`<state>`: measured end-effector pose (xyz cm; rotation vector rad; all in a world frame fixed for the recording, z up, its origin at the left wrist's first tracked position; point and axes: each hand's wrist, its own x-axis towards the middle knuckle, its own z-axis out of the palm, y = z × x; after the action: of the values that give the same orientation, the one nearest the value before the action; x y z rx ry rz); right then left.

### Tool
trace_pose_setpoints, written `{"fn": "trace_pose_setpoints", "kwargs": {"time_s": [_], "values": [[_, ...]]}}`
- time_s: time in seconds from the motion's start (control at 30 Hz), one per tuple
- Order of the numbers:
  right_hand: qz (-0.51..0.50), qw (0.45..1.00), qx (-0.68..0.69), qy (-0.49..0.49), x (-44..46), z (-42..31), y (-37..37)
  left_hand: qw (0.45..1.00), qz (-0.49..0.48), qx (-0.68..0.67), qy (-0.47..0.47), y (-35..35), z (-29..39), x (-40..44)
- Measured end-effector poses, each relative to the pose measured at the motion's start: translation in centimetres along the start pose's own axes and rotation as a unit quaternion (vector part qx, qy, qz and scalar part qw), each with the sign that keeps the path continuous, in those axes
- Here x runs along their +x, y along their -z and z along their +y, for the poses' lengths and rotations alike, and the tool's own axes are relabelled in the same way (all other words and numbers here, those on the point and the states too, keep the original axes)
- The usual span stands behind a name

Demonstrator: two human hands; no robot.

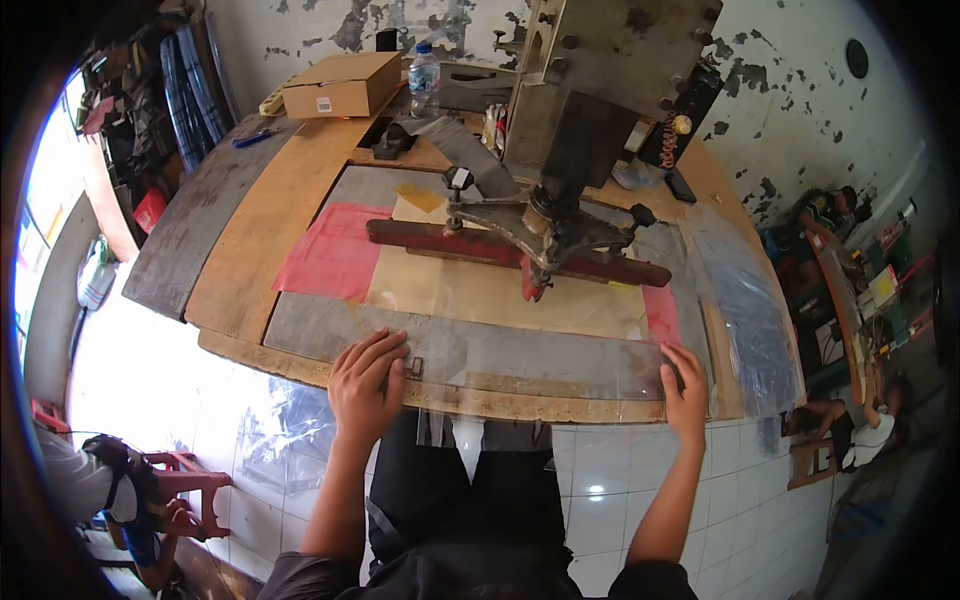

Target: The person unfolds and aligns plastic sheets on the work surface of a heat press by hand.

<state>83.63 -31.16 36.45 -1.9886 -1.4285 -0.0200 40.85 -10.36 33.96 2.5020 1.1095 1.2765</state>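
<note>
A press with a long reddish bar (590, 272) stands over a pale yellow sheet (480, 298) on the grey work plate (320, 318). Pink-red sheets (325, 250) show at the left and right ends of the yellow one. My left hand (370, 385) lies on the plate's front edge, fingers extended and close together, beside a small metal piece (416, 367). At the right, my right hand (684, 388) rests on the front edge with fingers slightly apart. Clear plastic film (540, 375) appears to lie between my hands; whether they grip it is hard to make out.
Behind the plate are a cardboard box (340, 85), a water bottle (424, 80) and a phone (680, 186). More clear plastic (755, 330) covers the table's right side. Other people sit at the far left and far right. A red stool (190, 490) stands at lower left.
</note>
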Motion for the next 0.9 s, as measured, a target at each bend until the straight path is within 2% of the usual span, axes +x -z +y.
{"fn": "trace_pose_setpoints", "kwargs": {"time_s": [0.07,0.1,0.27,0.6,0.9], "values": [[0.103,0.993,0.045,-0.030,-0.8,0.6,-1.0,0.998,0.060,-0.012,0.012,-0.7,-0.2,-0.7],[0.107,0.993,0.046,-0.034,-0.8,0.4,-1.2,0.996,0.092,-0.004,-0.013,-1.0,-0.3,-0.7],[0.147,0.988,0.014,-0.050,-0.5,-0.5,-1.7,0.993,0.105,-0.020,-0.038,-1.3,-0.5,-1.0],[0.140,0.989,0.022,-0.044,-0.6,-0.4,-1.6,0.995,0.098,-0.012,-0.032,-1.4,-0.3,-0.9],[0.143,0.986,0.037,-0.078,-0.4,-1.0,-1.5,0.995,0.098,-0.004,-0.031,-1.5,-0.5,-1.1]]}}
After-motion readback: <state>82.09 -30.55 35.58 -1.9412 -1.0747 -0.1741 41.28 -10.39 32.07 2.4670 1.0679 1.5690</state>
